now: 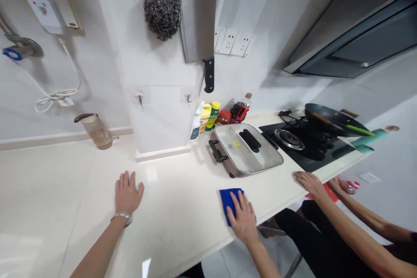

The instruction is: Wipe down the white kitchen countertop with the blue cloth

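My left hand (128, 195) lies flat on the white countertop (169, 208), fingers spread, with a silver bracelet at the wrist and nothing held. Under the fingers of my right hand (243, 219) is a folded blue cloth (227, 203) near the counter's front edge. That hand rests flat on it, fingers extended rather than wrapped round it. Just behind the cloth stands a rectangular electric pan (224, 165) with a glass lid (237, 156) and black handles.
A co-worker's hand (309, 181) rests on the counter at the right. Behind are a black cooktop (312, 154), a wok (329, 117), a spray bottle (196, 124) among several condiment containers, and a brownish pitcher (96, 132). A cleaver handle (209, 76) and steel scrubber (163, 11) hang above.
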Available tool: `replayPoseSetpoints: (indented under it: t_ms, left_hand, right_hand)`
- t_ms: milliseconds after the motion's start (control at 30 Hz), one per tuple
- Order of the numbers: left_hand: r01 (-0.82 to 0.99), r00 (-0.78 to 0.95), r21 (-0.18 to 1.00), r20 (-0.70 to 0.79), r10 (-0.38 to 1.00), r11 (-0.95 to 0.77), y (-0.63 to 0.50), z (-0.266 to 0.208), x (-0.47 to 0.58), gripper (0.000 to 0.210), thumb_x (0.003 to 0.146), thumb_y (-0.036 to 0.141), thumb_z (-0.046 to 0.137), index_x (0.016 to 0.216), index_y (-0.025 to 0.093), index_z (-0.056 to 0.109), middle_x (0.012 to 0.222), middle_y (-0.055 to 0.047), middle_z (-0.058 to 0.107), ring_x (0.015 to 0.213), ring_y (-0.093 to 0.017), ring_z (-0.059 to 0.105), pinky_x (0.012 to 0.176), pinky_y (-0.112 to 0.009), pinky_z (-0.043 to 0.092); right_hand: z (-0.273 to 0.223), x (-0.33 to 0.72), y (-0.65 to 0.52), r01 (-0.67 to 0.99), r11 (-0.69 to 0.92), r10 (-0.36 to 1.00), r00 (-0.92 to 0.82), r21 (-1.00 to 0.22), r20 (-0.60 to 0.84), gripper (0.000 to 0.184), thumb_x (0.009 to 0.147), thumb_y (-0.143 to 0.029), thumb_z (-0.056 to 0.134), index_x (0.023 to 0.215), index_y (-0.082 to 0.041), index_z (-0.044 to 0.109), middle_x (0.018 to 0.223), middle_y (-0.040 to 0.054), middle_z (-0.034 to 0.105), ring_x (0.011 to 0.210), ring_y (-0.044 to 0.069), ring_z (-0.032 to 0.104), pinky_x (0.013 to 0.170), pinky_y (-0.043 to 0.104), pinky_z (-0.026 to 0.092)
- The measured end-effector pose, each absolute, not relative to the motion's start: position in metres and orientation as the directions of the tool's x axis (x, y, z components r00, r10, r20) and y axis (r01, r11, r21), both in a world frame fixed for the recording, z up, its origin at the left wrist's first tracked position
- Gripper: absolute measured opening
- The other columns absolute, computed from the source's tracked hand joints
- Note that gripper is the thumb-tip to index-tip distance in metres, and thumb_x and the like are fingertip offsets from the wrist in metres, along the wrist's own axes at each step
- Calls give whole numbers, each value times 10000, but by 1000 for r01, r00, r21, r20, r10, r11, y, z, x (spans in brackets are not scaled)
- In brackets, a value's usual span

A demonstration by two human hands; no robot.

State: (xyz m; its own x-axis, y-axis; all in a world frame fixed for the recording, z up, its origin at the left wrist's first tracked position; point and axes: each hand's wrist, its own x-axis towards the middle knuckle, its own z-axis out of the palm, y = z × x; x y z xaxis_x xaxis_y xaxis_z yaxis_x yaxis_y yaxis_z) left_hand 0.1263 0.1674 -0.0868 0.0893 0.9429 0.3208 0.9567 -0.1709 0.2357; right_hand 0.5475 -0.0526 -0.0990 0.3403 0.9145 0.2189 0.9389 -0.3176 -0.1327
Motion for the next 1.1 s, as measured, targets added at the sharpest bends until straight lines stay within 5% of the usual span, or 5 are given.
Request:
replayPoseSetpoints:
  t_ms: [300,600,867,1100]
  left_hand:
    - [965,90,216,267,959,-150,168,-81,130,665,941,459,288,1447,51,427,1566,-269,345,1494,-394,250,1210,-587,254]
    - [969,78,208,242,967,-131,166,-81,130,641,949,455,306,1465,90,408,1594,-233,318,1510,-362,229,1226,-571,239]
    - [963,77,233,236,969,-134,164,-79,130,632,943,439,340,1470,96,396,1598,-228,314,1516,-359,212,1227,-576,231]
    - [941,81,297,275,958,-165,162,-82,131,630,934,418,360,1468,87,391,1600,-226,312,1527,-360,170,1223,-592,215]
  right_hand:
    - [-106,682,-23,773,-617,766,633,-145,112,683,952,-582,178,1536,-253,310,1635,83,227,1505,281,169,1181,534,239]
    - [-116,767,11,566,-795,570,820,-219,51,765,921,-617,191,1520,-163,331,1608,192,247,1492,349,152,1147,605,202]
    - [-117,742,6,535,-817,526,844,-215,100,754,928,-616,164,1522,-176,310,1578,233,268,1467,388,186,1092,667,239]
    - [-114,648,-30,699,-697,670,715,-160,200,734,933,-571,188,1523,-151,312,1563,239,295,1453,398,217,1082,661,275]
